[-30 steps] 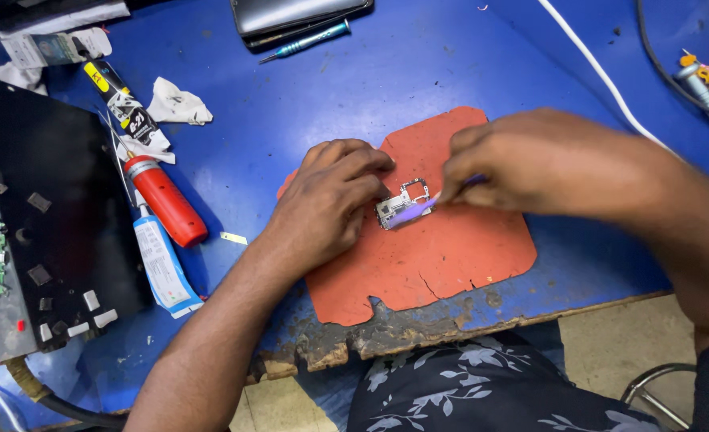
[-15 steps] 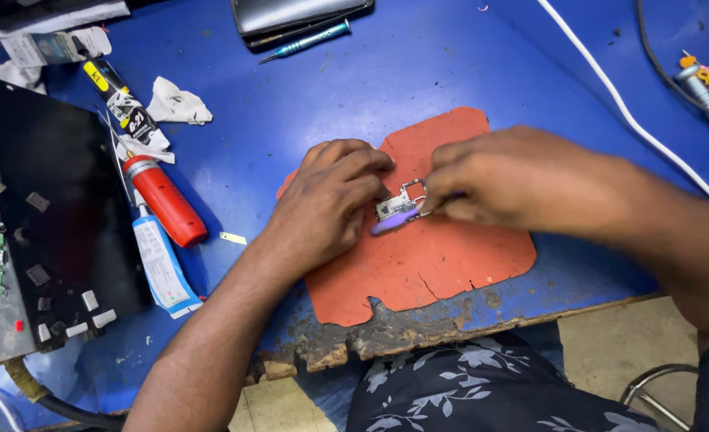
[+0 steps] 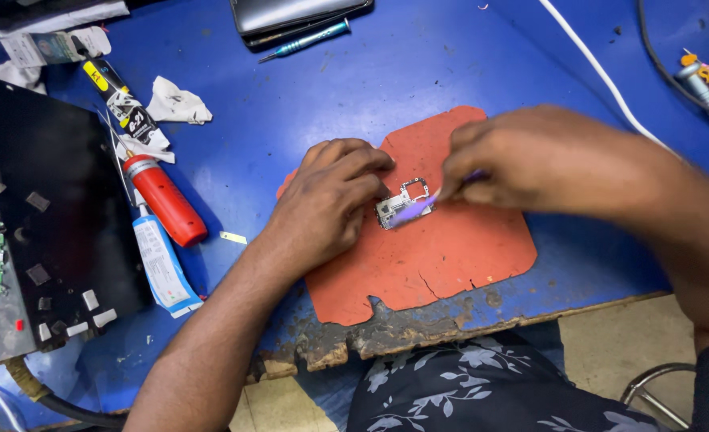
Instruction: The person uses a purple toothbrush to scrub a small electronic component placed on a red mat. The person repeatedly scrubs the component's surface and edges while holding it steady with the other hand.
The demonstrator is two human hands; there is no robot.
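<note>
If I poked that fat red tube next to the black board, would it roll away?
Probably a little. The red tube looks round and lies on its side on the flat blue table. The white-and-blue tube touching its lower end might stop it. It looks firm, not floppy.

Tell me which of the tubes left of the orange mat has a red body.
The middle tube: its body is red. The black-and-yellow tube lies above it, the white-and-blue tube below.
</note>
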